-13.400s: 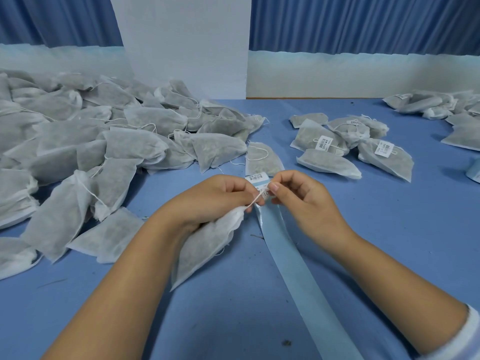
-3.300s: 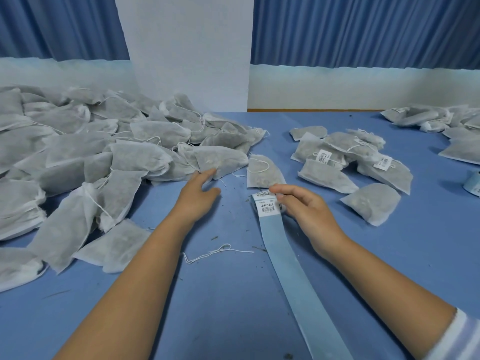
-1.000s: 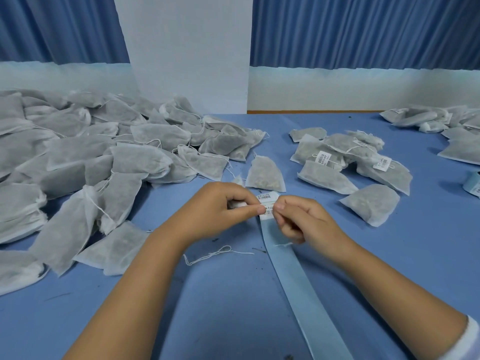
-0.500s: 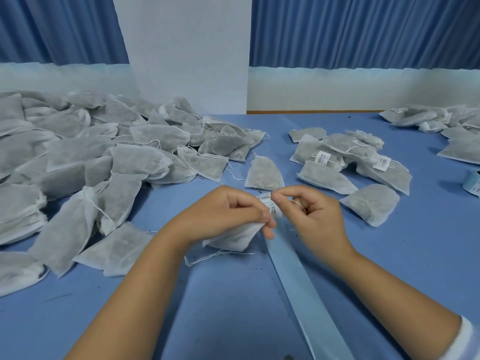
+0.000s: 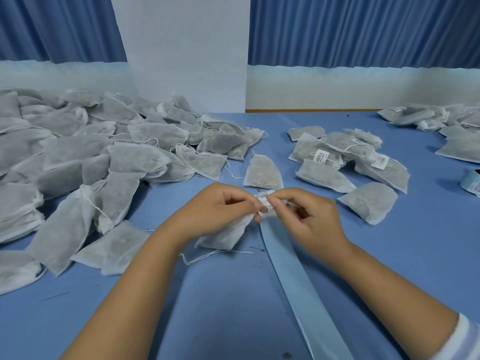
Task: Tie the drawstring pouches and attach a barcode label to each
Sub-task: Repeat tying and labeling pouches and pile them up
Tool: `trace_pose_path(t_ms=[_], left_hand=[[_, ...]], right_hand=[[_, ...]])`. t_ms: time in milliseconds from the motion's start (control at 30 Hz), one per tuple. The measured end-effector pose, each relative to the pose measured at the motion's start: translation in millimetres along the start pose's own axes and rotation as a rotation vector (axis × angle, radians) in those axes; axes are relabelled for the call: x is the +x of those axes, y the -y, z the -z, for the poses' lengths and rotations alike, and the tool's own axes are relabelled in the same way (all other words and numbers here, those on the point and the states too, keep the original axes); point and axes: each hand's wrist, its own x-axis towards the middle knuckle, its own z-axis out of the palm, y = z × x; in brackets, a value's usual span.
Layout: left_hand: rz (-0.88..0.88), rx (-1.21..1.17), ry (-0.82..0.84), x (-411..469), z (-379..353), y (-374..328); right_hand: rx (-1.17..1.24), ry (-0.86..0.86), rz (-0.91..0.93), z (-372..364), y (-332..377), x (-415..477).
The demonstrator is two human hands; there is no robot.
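My left hand (image 5: 218, 209) grips the neck of a white drawstring pouch (image 5: 228, 235), whose body hangs down under the hand towards the table. My right hand (image 5: 306, 216) has its fingers curled and pinched at the pouch's neck, right against the left fingertips. Just behind the fingertips lies the end of a pale blue label strip (image 5: 293, 276) with a white barcode label (image 5: 265, 201) on it. What the right fingers pinch is hidden, either the string or the label.
A big heap of unlabelled pouches (image 5: 78, 162) fills the left side of the blue table (image 5: 402, 255). Labelled pouches (image 5: 345, 162) lie at centre right, more at the far right (image 5: 441, 123). A loose string (image 5: 215, 254) lies under my hands. A label roll (image 5: 472, 181) sits at the right edge.
Both hands have come together over the strip's end with a pouch picked from the pile. In the last half second they barely moved; the right fingers shifted slightly at the neck.
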Motion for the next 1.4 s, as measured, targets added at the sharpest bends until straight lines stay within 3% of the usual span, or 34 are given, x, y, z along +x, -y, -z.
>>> trace_pose_path(t_ms=[67,167,300,467,867,1100,1267,1400], left_hand=[[0.008,-0.041,0.132,-4,1,-3],[0.021,-0.054,0.173,-4,-3,-6],[0.083,-0.155,0.08,0,-6,-3],[0.07,-0.263,-0.013,4,-1,1],[0.054,-0.194,0.057,4,-8,0],[-0.05,-0.027,-0.175,9,-13,2],[-0.045,-0.023,-0.179,8,-14,1],[-0.033,0.032,-0.204,8,-16,2]], right_hand=[[0.014,-0.003,-0.025,2,0,3],[0.108,0.089,-0.121,0,1,4],[0.072,0.157,-0.207,-3,1,3],[0.076,0.009,-0.175,1,3,3],[0.394,0.156,-0.38,-3,10,2],[0.359,0.172,-0.435,-4,6,3],[0.5,0.14,-0.39,-6,7,1],[0.434,0.127,-0.37,-8,5,0]])
